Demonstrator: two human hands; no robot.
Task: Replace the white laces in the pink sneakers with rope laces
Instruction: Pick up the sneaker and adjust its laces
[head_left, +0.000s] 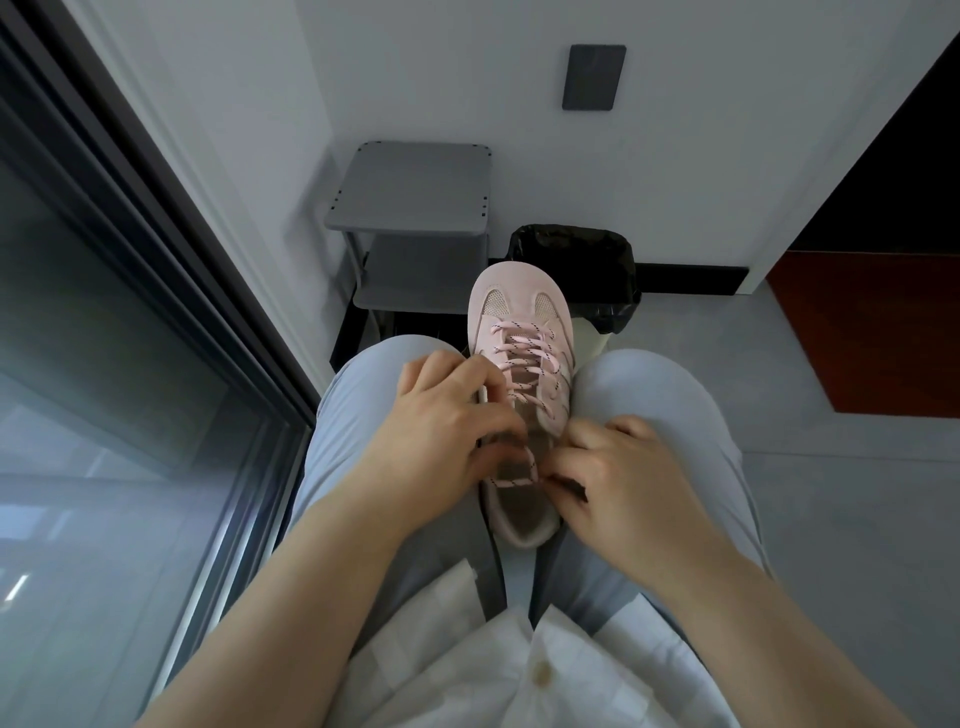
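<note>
A pink sneaker (519, 312) lies wedged between my knees, toe pointing away from me. A pink rope lace with dark flecks (527, 358) runs criss-cross through its eyelets. A loose stretch of that lace (522, 478) crosses the shoe's opening near the heel. My left hand (447, 421) rests over the left side of the shoe, its fingers curled round the lace at the top eyelets. My right hand (618, 478) pinches the other end of the lace at the shoe's right side. No white lace is in sight.
A grey two-shelf stand (415, 187) is against the wall ahead. Beside it stands a bin with a black liner (576, 249). A glass door with a dark frame (130, 312) runs along my left. Grey floor (831, 519) lies to the right.
</note>
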